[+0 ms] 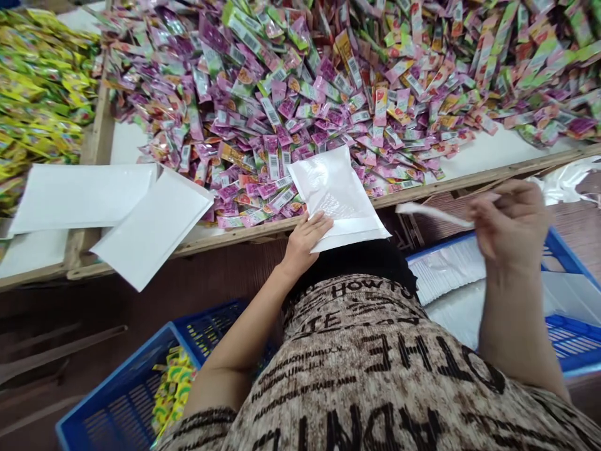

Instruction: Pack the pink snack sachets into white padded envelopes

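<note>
A white padded envelope (335, 185) lies over the wooden front rail and the candy sachets, its near flap edge sticking out towards my body. My left hand (307, 241) lies on its near left corner with the fingers stretched flat on top; its thumb is not clearly visible. To the right, my right hand (511, 219) is raised and slightly blurred, fingers pinched on one end of a thin white strip (434, 213). The strip's free end points left, apart from the envelope.
Two white envelopes (153, 225) overlap on the rail at left. Pink and purple sachets (300, 100) fill the tray; yellow packets (42, 94) fill the one beside it. Below stand a blue crate (126, 388) with yellow packets and another blue crate (575, 341) with stacked white envelopes.
</note>
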Motion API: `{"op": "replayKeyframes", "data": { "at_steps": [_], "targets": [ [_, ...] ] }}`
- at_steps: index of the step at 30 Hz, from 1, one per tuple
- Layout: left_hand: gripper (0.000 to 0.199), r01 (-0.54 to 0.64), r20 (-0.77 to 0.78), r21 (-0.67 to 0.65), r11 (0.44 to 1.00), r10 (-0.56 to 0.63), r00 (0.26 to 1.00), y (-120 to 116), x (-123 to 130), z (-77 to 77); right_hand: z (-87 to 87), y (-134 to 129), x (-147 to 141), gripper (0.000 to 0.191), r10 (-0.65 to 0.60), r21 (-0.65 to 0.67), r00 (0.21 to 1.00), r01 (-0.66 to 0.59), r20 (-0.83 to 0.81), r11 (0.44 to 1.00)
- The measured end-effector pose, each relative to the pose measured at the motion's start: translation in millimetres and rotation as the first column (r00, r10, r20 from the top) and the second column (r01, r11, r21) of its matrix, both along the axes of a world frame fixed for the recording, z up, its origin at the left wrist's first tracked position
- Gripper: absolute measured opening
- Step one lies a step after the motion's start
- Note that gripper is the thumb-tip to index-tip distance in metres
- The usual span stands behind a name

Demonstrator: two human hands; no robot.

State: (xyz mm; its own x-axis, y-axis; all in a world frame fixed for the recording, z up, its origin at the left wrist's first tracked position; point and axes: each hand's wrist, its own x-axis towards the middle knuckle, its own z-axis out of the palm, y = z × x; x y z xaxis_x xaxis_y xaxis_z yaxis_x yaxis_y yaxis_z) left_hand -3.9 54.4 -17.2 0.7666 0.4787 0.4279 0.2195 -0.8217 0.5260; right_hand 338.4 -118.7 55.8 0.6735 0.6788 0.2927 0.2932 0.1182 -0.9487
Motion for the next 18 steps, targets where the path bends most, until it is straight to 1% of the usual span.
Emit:
{"op": "replayKeyframes", "data": {
  "at_steps": [1,2,3,4,5,6,7,8,9,10,11,12,14,15,16,17,18],
  "targets": [
    [0.043,0.015,-0.002,0.012,1.0,-0.015,1.0,1,-1,0.6,-14.5,-12,25,0.034,-0.138,0.006,0.983,0.139,0.121,0.99],
    [0.045,0.031,-0.003,0.026,0.999,-0.031,1.0,2,-2,1.6,-31.5,-22,44,0.026,-0.115,-0.141,0.955,0.158,0.274,0.977],
    [0.046,0.048,-0.005,0.04,0.998,-0.048,0.999,3,-3,2.9,-49.0,-28,55,0.015,0.026,-0.314,0.917,0.109,0.398,0.943],
    [0.048,0.066,-0.008,0.053,0.996,-0.065,0.998,4,-4,4.5,-65.0,-30,59,0.012,0.124,-0.396,0.894,0.064,0.43,0.916],
    [0.049,0.083,-0.013,0.063,0.995,-0.082,0.997,4,-4,6.1,-77.7,-29,56,0.01,0.22,-0.47,0.862,0.024,0.457,0.883],
    [0.051,0.098,-0.011,0.072,0.993,-0.097,0.995,4,-4,7.6,-86.2,-23,48,0.009,0.293,-0.508,0.82,-0.004,0.491,0.861],
    [0.052,0.109,-0.002,0.08,0.991,-0.109,0.994,4,-4,9.1,-90.1,-15,35,0.014,0.337,-0.513,0.771,-0.015,0.541,0.858],
    [0.052,0.116,0.018,0.085,0.99,-0.118,0.993,4,-4,10.3,-89.7,-4,20,0.021,0.361,-0.498,0.717,-0.022,0.596,0.867],
    [0.05,0.118,0.048,0.084,0.989,-0.122,0.991,4,-3,11.4,-85.8,9,4,0.028,0.378,-0.465,0.667,-0.053,0.642,0.884],
    [0.048,0.116,0.084,0.073,0.991,-0.122,0.989,3,-3,12.4,-79.5,22,-10,0.034,0.407,-0.43,0.625,-0.124,0.666,0.894],
    [0.044,0.114,0.116,0.051,0.992,-0.119,0.986,3,-2,13.1,-72.2,35,-23,0.038,0.453,-0.398,0.587,-0.23,0.67,0.888],
    [0.039,0.108,0.147,0.018,0.994,-0.109,0.983,2,-1,13.8,-65.0,48,-33,0.039,0.512,-0.365,0.548,-0.361,0.661,0.858],
    [0.03,0.068,0.182,-0.081,0.994,-0.052,0.982,1,1,14.8,-54.1,70,-46,0.032,0.632,-0.296,0.476,-0.604,0.611,0.74],
    [0.027,0.028,0.185,-0.144,0.989,-0.001,0.983,0,2,15.2,-50.9,79,-50,0.027,0.673,-0.257,0.472,-0.676,0.569,0.691],
    [0.024,-0.032,0.178,-0.21,0.977,0.071,0.981,-1,4,15.6,-48.9,87,-52,0.023,0.699,-0.225,0.497,-0.708,0.515,0.669],
    [0.023,-0.112,0.165,-0.274,0.955,0.162,0.973,-1,6,15.8,-47.7,93,-54,0.021,0.708,-0.21,0.545,-0.705,0.449,0.677],
    [0.021,-0.206,0.144,-0.332,0.92,0.265,0.953,-2,9,16.0,-46.8,99,-56,0.021,0.694,-0.216,0.612,-0.671,0.379,0.709]
  ]
}}
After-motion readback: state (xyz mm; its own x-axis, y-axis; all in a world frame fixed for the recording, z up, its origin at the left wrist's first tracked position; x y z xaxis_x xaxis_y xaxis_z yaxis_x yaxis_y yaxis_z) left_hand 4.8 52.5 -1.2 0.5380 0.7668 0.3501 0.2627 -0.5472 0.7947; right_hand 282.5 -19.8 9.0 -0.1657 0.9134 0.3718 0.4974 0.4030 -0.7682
